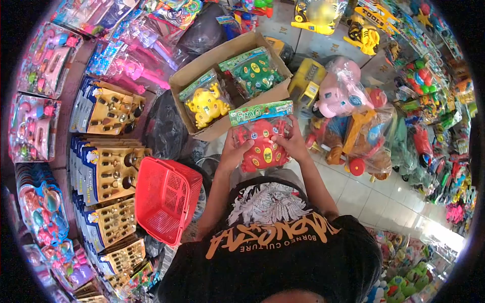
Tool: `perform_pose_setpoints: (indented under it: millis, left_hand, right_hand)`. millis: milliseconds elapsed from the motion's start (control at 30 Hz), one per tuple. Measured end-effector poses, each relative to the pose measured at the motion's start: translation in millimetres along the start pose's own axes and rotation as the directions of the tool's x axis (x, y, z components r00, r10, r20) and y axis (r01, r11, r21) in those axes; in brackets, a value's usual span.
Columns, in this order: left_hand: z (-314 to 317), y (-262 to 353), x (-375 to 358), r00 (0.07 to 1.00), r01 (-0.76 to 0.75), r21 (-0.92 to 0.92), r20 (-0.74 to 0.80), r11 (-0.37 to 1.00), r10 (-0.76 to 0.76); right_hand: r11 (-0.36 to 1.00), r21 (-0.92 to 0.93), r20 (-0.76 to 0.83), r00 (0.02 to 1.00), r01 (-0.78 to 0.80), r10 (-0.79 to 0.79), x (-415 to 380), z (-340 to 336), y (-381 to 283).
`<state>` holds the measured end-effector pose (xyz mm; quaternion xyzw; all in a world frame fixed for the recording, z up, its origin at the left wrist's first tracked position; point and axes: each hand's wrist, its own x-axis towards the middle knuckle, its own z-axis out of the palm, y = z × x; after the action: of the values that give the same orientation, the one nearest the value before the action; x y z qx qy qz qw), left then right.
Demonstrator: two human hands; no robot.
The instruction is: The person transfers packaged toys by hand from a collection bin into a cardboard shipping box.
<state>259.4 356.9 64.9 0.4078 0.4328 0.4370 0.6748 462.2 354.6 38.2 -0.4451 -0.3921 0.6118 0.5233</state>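
A red toy frog in a clear bag with a green printed header card is held in front of my chest. My left hand grips its left side, thumb pressed on the front. On the other side my right hand grips the bag the same way. Just beyond them stands an open cardboard box. Inside it lie a bagged yellow toy frog on the left and a bagged green toy frog on the right.
A red plastic basket sits to my left, beside hanging kitchen play sets. A pink bagged toy and a yellow toy vehicle stand right of the box. Tiled floor shows at right, with toy-filled shelves beyond.
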Motion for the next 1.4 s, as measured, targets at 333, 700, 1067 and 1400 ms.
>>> perform_pose_setpoints:
  millis: [333, 700, 1067, 1400]
  left_hand:
    - [-6.8, 20.1, 39.6, 0.997, -0.020, -0.067, -0.078, 0.998, 0.015]
    - [-50.1, 39.8, 127.9, 0.919, -0.064, -0.032, -0.392, 0.997, 0.046]
    - [-118.9, 24.1, 176.4, 0.845, 0.071, 0.857, -0.323, 0.510, 0.425]
    - [-111.2, 24.3, 170.6, 0.834, 0.238, 0.936, -0.335, 0.260, 0.439]
  right_hand:
    - [0.998, -0.019, 0.113, 0.992, 0.052, -0.050, 64.8, -5.2, -13.4]
    - [0.908, -0.400, 0.117, 0.989, 0.128, -0.088, 154.6, 1.6, -25.1]
    - [0.635, -0.733, 0.133, 0.966, 0.246, -0.220, 224.2, 58.6, -12.4]
    - [0.182, -0.961, 0.132, 0.923, 0.209, -0.362, 219.3, 72.8, 3.1]
